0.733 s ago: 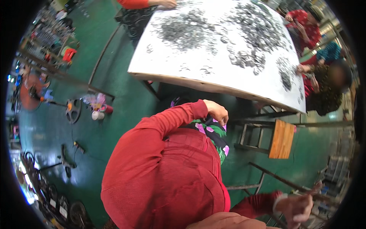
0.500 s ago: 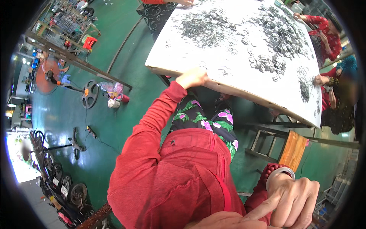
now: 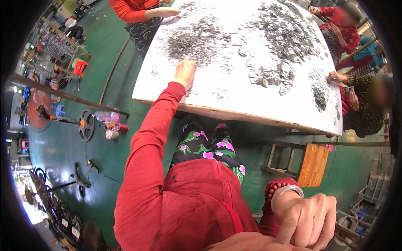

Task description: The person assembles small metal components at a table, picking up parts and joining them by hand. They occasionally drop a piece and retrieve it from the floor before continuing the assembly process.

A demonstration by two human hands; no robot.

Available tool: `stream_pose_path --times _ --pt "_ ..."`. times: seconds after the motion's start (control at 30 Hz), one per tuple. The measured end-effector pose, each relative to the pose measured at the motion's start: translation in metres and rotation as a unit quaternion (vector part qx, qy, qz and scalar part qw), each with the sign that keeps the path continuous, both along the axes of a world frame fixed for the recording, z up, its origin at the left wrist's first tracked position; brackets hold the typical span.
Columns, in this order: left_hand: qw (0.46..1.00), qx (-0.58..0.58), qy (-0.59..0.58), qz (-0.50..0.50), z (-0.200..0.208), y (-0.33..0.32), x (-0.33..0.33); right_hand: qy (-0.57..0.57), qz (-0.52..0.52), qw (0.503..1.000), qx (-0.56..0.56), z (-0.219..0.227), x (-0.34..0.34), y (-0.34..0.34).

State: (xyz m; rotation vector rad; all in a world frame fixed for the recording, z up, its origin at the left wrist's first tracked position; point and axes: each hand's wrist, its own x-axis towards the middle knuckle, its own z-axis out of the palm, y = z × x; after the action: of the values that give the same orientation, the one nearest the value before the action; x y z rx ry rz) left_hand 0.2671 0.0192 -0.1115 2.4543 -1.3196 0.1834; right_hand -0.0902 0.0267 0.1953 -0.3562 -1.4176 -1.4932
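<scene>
My left hand [image 3: 185,72] reaches over the white tabletop [image 3: 157,90] to the near edge of a heap of small dark pieces [image 3: 194,42]. Its fingers are drawn together, and whatever lies between them is too small to make out. Close to the camera at the lower right, my right hand [image 3: 307,217] is raised with its fingers curled. The inside of that hand is hidden. A pale bangle [image 3: 300,190] and a red bead bracelet [image 3: 274,186] circle its wrist. To the right on the table spreads a larger heap of dark flat pieces [image 3: 284,33].
One person's hand [image 3: 167,11] rests over the table's far left; another's hand [image 3: 336,77] touches small pieces at the right edge. A wooden stool [image 3: 314,165] stands right of my legs. On the green floor at left are a fan [image 3: 39,111] and cups [image 3: 112,134].
My left hand has left the table's near edge and moved forward to the heap of small pieces. My right hand stays raised. The view has shifted, bringing more of the person at far left into sight.
</scene>
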Motion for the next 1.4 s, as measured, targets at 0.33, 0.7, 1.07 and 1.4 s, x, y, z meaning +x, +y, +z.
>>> stream_pose_path --times 0.33,0.7,1.07,1.4 --pt "0.997 -0.064 -0.045 -0.019 0.016 -0.007 0.029 0.551 -0.143 0.819 -0.07 -0.05 -0.014 -0.061" --pt "0.846 -0.267 0.433 -0.159 0.073 0.052 -0.132 0.785 -0.567 0.217 -0.123 -0.34 0.045 -0.266" --pt "0.75 -0.333 0.545 -0.172 0.09 0.066 -0.168 0.86 -0.311 0.382 0.134 -0.283 0.06 -0.228" --pt "0.791 -0.387 0.42 -0.218 0.089 0.071 -0.194 0.919 -0.149 0.353 0.094 -0.209 0.041 -0.057"
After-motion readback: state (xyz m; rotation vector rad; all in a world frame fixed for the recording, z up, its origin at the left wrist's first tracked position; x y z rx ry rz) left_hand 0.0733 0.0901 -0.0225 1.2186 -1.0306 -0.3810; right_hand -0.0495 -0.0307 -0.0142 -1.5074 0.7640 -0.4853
